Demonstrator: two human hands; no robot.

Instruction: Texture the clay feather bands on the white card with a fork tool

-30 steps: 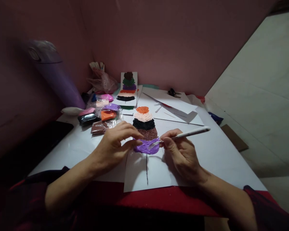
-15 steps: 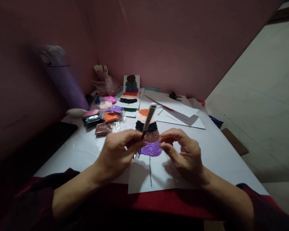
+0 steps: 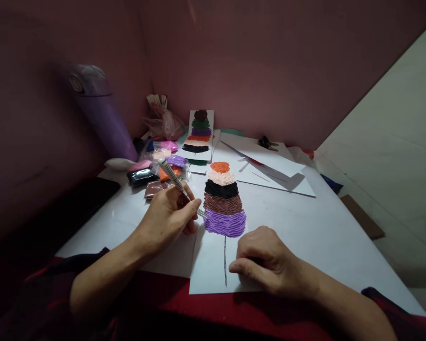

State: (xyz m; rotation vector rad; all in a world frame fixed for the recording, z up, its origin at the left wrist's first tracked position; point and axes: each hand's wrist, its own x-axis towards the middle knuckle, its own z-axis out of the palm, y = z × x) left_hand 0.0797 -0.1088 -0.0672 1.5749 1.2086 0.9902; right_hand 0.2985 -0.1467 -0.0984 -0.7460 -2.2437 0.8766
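Note:
A clay picture (image 3: 223, 200) lies on a white sheet (image 3: 213, 265) in front of me: ridged bands of orange, cream, black, brown and purple over a thin dark stem line. My left hand (image 3: 168, 217) grips a slim modelling tool (image 3: 179, 183), its tip at the left edge of the purple band. My right hand (image 3: 264, 260) rests palm down on the sheet, just right of the stem line, fingers curled and holding nothing.
Small bags of coloured clay (image 3: 156, 166) lie at the back left beside a purple bottle (image 3: 102, 118). A finished clay picture (image 3: 199, 132) leans on the wall. White paper sheets (image 3: 270, 166) and a dark clip (image 3: 266, 141) lie behind. A black slab (image 3: 74, 203) sits left.
The tool passed from my right hand into my left hand. My right hand dropped onto the sheet below the purple band. The left hand now works the tool at the band's left edge.

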